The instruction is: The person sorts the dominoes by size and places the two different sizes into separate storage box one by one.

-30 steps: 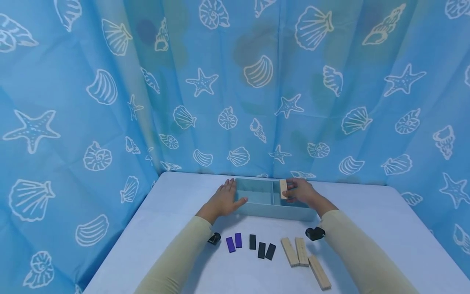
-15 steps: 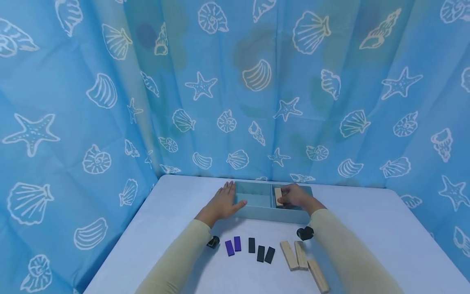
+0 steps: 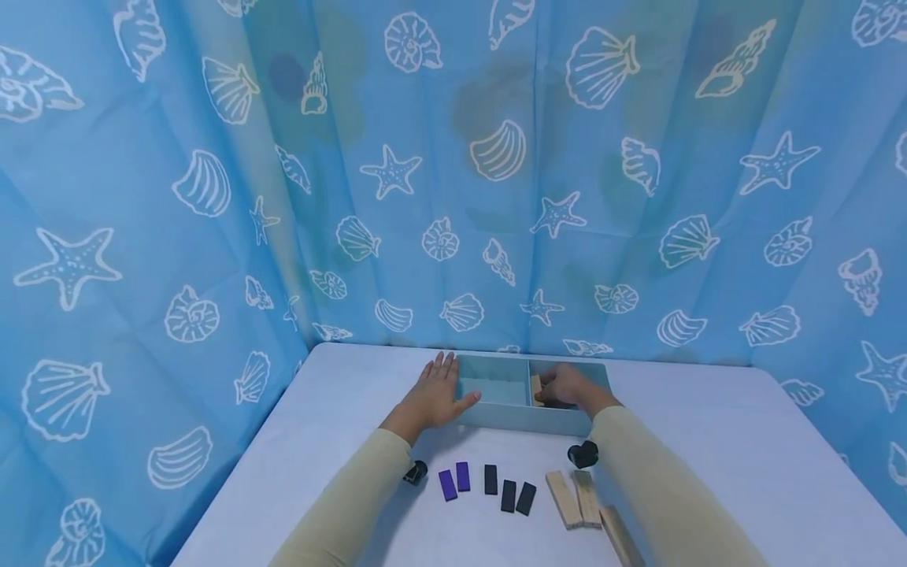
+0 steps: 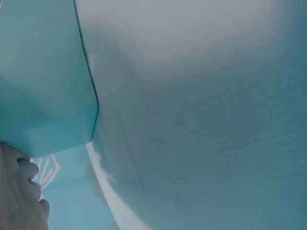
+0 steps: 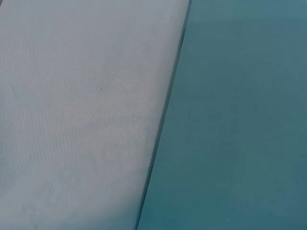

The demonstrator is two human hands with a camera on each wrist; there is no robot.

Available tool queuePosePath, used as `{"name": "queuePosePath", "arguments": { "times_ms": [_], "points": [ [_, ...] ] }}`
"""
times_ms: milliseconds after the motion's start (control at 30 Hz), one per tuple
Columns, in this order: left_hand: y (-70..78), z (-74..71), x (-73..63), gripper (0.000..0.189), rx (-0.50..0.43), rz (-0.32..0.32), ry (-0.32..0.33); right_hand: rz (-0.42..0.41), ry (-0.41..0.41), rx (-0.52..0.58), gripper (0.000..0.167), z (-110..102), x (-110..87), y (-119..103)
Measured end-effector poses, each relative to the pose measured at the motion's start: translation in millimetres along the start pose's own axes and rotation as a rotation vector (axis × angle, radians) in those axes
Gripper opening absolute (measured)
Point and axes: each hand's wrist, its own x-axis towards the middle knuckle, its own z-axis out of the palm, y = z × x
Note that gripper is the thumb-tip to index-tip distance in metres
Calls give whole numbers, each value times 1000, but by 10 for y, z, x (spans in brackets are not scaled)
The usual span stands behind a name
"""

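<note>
A blue-green box point(image 3: 524, 420) with a divider stands near the table's back edge. My right hand point(image 3: 567, 384) reaches into its right compartment and pinches a light wooden block point(image 3: 536, 389) close to the divider. My left hand point(image 3: 434, 396) rests against the box's left end, fingers straight and thumb over the front rim. In the left wrist view the fingers of that hand point(image 4: 21, 191) lie along the box wall point(image 4: 43, 96). The right wrist view holds only the box's front wall point(image 5: 230, 120) and the tablecloth; the right hand is out of it.
In front of the box lie two purple blocks point(image 3: 448, 485), several black blocks including one black block point(image 3: 490, 479), and several wooden blocks point(image 3: 563, 499), one partly behind the right sleeve. The white table point(image 3: 340, 409) meets a blue shell-print curtain point(image 3: 439, 197) at the back.
My right hand has lowered the wooden block from above the rim into the right compartment and shifted it left toward the divider. The left hand stays at the box's left end.
</note>
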Motion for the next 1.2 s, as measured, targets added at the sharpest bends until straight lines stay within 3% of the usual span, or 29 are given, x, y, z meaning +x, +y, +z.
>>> {"name": "queuePosePath", "arguments": {
  "times_ms": [433, 833, 1200],
  "points": [
    [28, -34, -88, 90, -8, 10, -1, -30, 21, -13, 31, 62, -18, 6],
    [44, -25, -33, 92, 3, 12, -7, -77, 29, -103, 11, 29, -26, -13],
    [42, 6, -42, 93, 2, -1, 1, -133, 19, -153, 16, 38, -71, -56]
  ]
}}
